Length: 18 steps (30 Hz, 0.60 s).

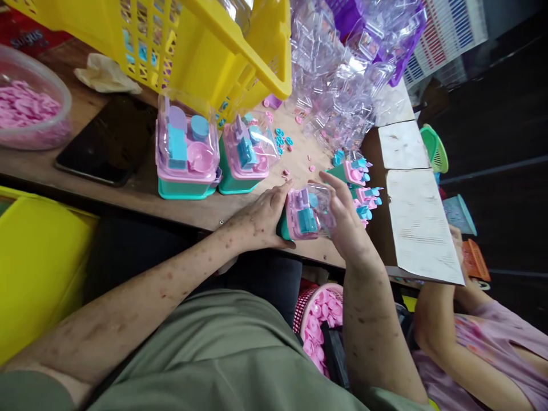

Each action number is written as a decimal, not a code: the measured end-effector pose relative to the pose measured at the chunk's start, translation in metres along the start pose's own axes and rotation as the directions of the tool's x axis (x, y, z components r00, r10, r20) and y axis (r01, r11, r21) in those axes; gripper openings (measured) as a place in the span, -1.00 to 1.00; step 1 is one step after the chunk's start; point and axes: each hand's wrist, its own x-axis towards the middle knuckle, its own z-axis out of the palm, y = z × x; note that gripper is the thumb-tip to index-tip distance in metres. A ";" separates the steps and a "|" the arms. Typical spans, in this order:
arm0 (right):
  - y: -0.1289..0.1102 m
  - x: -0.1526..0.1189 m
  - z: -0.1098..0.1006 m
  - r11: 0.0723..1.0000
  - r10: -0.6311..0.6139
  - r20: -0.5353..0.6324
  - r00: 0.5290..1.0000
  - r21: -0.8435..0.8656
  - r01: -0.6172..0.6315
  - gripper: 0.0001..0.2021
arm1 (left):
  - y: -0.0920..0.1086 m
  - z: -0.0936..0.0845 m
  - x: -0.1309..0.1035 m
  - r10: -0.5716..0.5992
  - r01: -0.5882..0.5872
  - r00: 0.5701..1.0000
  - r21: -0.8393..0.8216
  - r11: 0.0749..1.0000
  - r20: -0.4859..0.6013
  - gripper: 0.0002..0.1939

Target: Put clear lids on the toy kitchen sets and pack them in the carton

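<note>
Nearside of the yellow basket (261, 65), left hand (268, 220) grips toy box (303, 218), seemingly bracing it while right hand (349, 220), partly hidden, clasps clear lid (324, 201).

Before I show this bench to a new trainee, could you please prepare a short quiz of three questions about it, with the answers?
1. True or false: the left hand and the right hand are both on the same toy box.
2. What lies between the round tub of pink pieces and the nearest lidded box?
A) a pair of scissors
B) a flat black phone-like object
C) a green cup
3. Besides the box in hand, how many boxes with clear lids stand in front of the yellow basket?

Key: 1. True. 2. B. 3. Two.
</note>
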 end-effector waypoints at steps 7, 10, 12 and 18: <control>-0.018 -0.003 0.003 0.843 -0.353 0.051 0.934 -0.417 0.341 -0.17 | 0.009 -0.005 0.004 -0.082 0.084 0.996 -0.072 0.994 0.033 0.28; -0.038 -0.008 0.006 0.761 -0.474 -0.038 0.880 -0.520 0.387 -0.21 | 0.017 -0.006 0.003 -0.141 0.143 0.989 -0.053 0.988 0.031 0.10; -0.052 -0.010 0.000 0.794 -0.493 -0.154 0.856 -0.483 0.370 -0.21 | 0.025 -0.007 0.002 -0.213 0.214 0.976 -0.024 0.976 0.052 0.10; -0.050 0.020 -0.037 0.958 -0.032 -0.357 0.934 0.254 0.130 -0.44 | 0.024 -0.008 0.005 -0.313 0.319 0.947 -0.092 0.943 0.073 0.26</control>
